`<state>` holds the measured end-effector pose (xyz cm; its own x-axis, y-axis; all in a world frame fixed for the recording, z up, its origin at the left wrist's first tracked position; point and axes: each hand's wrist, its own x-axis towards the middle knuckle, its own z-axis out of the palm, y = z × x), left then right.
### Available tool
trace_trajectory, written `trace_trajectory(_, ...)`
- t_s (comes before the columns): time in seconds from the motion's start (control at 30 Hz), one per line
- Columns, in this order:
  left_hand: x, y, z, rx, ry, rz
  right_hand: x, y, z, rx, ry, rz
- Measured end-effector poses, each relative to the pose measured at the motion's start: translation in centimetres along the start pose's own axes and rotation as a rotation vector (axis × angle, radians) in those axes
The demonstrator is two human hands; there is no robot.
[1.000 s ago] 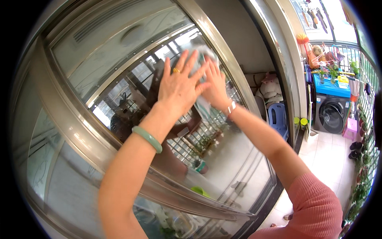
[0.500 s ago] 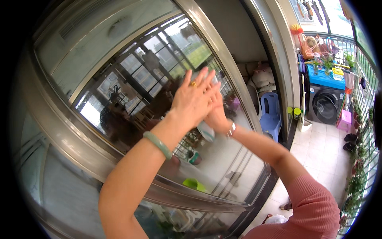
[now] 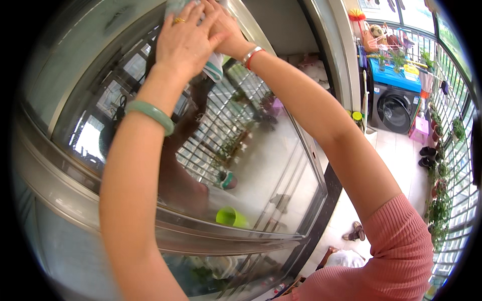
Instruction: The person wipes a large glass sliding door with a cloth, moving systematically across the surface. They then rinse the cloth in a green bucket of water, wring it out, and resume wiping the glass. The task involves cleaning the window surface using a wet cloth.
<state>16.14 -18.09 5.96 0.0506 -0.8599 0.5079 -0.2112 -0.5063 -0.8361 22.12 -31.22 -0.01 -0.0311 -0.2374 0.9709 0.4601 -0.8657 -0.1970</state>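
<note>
From afar I see the cloth (image 3: 215, 71) under both overlapping hands, against the glass (image 3: 261, 155), left hand (image 3: 182, 47) spread flat, right hand (image 3: 229, 36) (fingers partly covered) impossible to judge.

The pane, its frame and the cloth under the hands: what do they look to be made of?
Pane: most likely glass, smooth and glossy, with clear reflections across it.
Frame: probably metal, perhaps steel or aluminium, with a satin sheen and soft highlights.
Cloth: seems a matte, soft fabric, white and green, with a loose, limp corner; fibre too small to tell.
</note>
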Motion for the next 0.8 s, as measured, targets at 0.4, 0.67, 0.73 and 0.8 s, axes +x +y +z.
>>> trace_trajectory(0.4, -10.6, 19.2, 3.1, -0.371, -0.218, 0.060, -24.0, 3.9, -4.6, -0.086, -0.111, 0.198)
trace_trajectory(0.67, -16.8, 27.7, 4.9, -0.441, -0.298, 0.040, -34.5, 4.4, -6.6, 0.064, -0.153, 0.284)
trace_trajectory(0.73, -18.1, 29.2, 5.2, -0.472, -0.327, 0.040, -36.9, 3.3, -6.9, 0.084, -0.140, 0.395)
trace_trajectory(0.8, -19.7, 30.5, 5.8, -0.447, -0.380, 0.042, -38.7, 2.6, -6.6, 0.121, -0.183, 0.446)
